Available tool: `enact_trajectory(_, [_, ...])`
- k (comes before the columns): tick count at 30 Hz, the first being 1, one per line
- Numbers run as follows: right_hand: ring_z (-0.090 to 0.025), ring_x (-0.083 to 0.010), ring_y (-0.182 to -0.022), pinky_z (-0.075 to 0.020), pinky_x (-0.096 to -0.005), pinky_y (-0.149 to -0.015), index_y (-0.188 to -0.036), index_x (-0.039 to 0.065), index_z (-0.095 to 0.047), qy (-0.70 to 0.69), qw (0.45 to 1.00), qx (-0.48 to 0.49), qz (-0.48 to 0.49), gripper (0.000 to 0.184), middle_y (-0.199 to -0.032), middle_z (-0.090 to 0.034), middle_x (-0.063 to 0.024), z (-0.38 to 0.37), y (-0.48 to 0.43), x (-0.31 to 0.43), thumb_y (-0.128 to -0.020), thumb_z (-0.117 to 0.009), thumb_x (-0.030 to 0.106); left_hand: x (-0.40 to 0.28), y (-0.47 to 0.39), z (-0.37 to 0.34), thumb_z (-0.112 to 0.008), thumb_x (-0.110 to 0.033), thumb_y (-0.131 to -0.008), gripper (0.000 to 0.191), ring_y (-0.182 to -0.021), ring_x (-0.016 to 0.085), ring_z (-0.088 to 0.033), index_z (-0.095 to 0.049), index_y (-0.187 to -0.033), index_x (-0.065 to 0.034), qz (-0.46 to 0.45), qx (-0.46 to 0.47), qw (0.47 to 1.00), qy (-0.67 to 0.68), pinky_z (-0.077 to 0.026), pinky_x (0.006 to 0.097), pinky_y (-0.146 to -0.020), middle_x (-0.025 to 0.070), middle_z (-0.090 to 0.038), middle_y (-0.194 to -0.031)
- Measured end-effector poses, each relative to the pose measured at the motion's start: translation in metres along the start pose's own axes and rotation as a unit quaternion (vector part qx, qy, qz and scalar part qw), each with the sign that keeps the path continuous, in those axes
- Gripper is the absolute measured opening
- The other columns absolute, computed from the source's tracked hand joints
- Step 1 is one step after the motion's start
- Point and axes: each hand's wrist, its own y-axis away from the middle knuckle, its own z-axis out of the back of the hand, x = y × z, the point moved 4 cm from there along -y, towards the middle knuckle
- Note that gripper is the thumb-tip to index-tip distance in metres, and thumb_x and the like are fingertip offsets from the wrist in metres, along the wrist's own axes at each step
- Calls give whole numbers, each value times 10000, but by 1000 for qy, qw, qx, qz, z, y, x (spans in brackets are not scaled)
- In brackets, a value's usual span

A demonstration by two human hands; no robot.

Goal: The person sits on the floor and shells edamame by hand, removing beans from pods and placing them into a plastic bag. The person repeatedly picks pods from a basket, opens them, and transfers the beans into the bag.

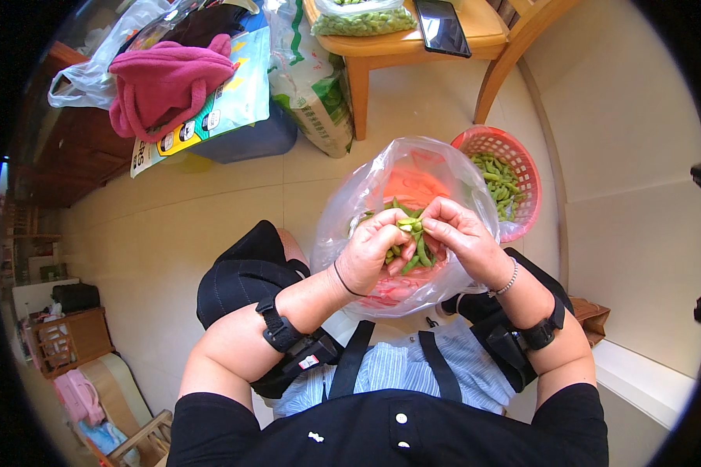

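Note:
Between my two hands is a green edamame pod (409, 223), which looks split along its side with pale beans showing. My left hand (375, 248) pinches one end with thumb and forefinger, its other fingers curled underneath. The other end sits in the fingertips of my right hand (457, 231). Both hands are over a clear plastic bag (342, 216), spread wide with a red-orange inside (412, 181). More green pods (423, 254) show in the bag below my hands, partly hidden by them.
Right of the bag stands a red plastic basket (534, 201) with pods (502, 184). A wooden chair (380, 49) holds a bag of shelled beans (365, 23) and a smartphone (442, 28). A printed sack (321, 111) leans nearby, beside a blue bin (257, 140) under a pink bag (163, 76).

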Motion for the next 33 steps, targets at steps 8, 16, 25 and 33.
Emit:
enact_trajectory(8, [-388, -44, -566, -327, -199, -497, -845, 49, -484, 90, 996, -8, 21, 166, -652, -438, 29, -1, 4, 5, -924, -417, 179, 2, 1, -2, -423, -89, -792, 120, -473, 99, -394, -496, -864, -27, 3, 20, 999, -40, -323, 205, -442, 79, -516, -663])
enact_trajectory(16, [-389, -42, -547, -321, -181, -504, -857, 60, -483, 18, 997, 55, -58, 198, -639, -434, 39, 5, 5, 10, -935, -448, 238, 0, 1, -5, -443, -107, -808, 124, -477, 86, -391, -503, -887, -33, 18, 60, 998, -21, -305, 196, -442, 67, -509, -666])
enact_trajectory(25, [-438, -32, -597, -365, -188, -516, -831, 40, -527, 124, 989, 74, -36, 176, -691, -504, 35, 15, 9, 18, -898, -523, 202, 1, 0, -8, -543, -208, -873, 168, -499, 22, -364, -545, -924, -48, 95, 61, 985, -133, -268, 171, -441, -15, -498, -665])
enact_trajectory(33, [-516, -65, -656, -435, -212, -577, -919, -9, -540, 149, 987, 58, -22, 159, -737, -570, -20, 13, 8, 12, -865, -570, 138, 11, -4, 5, -512, -195, -858, 122, -499, 37, -363, -527, -869, -74, 120, -6, 975, -186, -275, 170, -444, -14, -483, -665])
